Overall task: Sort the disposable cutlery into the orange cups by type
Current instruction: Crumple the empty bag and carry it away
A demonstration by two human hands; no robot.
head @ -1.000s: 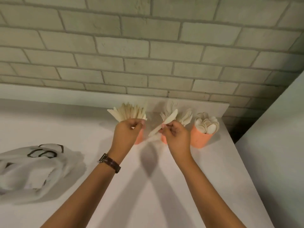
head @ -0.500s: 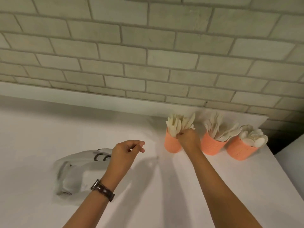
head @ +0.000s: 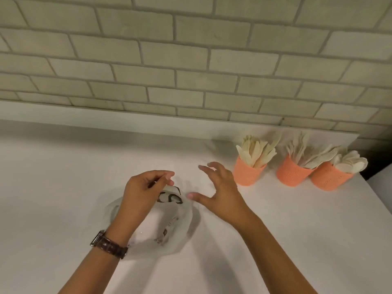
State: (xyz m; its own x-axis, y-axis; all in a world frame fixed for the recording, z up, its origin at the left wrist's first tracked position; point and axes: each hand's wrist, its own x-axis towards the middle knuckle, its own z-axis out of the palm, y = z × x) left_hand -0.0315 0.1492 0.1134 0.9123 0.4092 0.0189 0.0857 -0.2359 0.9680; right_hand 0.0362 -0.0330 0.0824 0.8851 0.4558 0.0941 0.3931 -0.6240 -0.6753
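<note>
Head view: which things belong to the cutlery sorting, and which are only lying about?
Job: cup of knives, cup of forks, cup of spoons, plastic bag, left hand, right hand.
Lying about: wristwatch, brick wall.

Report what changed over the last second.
The right hand set the piece it held among the knives in the left cup, let go and drew back, empty, toward the plastic bag. The left hand left that cup and now curls over the bag's top edge; whether it grips it is unclear. The middle cup and right cup stayed put.
</note>
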